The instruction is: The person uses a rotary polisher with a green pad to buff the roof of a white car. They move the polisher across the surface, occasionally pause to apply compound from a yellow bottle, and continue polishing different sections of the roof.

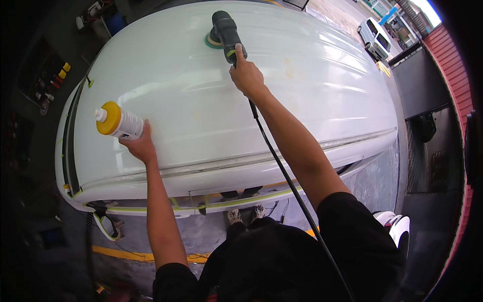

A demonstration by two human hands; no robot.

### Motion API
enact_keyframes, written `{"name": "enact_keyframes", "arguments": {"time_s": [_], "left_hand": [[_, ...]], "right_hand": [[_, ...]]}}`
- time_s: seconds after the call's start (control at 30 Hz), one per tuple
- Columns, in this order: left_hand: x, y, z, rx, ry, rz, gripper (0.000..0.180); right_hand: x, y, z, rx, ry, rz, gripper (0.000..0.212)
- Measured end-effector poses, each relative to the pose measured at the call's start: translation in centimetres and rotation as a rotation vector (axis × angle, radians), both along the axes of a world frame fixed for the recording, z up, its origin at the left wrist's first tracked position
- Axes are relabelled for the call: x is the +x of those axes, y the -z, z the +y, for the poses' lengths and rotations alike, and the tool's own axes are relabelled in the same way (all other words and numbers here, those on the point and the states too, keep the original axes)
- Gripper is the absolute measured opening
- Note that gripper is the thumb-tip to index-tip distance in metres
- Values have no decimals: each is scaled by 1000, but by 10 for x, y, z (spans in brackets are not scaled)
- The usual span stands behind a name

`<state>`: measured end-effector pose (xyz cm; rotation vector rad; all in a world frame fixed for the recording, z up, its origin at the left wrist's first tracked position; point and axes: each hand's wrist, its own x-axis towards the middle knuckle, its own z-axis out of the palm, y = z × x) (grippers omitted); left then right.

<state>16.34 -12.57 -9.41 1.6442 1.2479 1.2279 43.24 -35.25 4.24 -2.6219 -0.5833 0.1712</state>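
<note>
Below me spreads the white roof (pixel 201 110) of a vehicle, with raised ribs and a glossy surface. My left hand (pixel 141 145) is closed round a white bottle (pixel 130 125) with a yellow top and a white nozzle. The bottle is tilted, nozzle toward the left, over the near left part of the roof. Farther out, my right hand (pixel 247 76) grips the rear of a black polishing machine (pixel 226 34). Its round green-edged pad (pixel 213 42) rests at the roof, partly hidden by the machine body. A faint yellowish mark (pixel 289 67) shows right of the machine.
The machine's black cord (pixel 282 163) runs from my right hand down past my right arm. Green masking tape (pixel 241 200) lines the vehicle's near side. A side mirror (pixel 106 226) sticks out at lower left. A white van (pixel 374 39) stands outside at upper right.
</note>
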Motion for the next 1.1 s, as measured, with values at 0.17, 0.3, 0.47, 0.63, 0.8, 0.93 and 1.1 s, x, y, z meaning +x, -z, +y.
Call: {"name": "enact_keyframes", "arguments": {"time_s": [0.17, 0.3, 0.47, 0.63, 0.8, 0.93, 1.1], "left_hand": [[2, 10, 6, 25, 32, -54, 101], [4, 11, 4, 65, 44, -40, 100], [2, 9, 5, 70, 17, 28, 99], [-1, 8, 5, 43, -16, 60, 98], [4, 18, 9, 88, 0, -15, 98], [3, 17, 8, 63, 7, -28, 98], [3, 14, 8, 61, 3, -12, 99]], "right_hand": [[-6, 11, 23, 46, -128, -83, 83], [1, -1, 14, 80, -140, -71, 79], [23, -6, -29, 80, -38, -82, 80], [63, -19, -118, 27, 114, -59, 84], [107, -24, -179, -17, 358, -33, 86], [120, -27, -177, 5, 449, -46, 87], [96, -20, -137, 15, 342, -83, 83]]}}
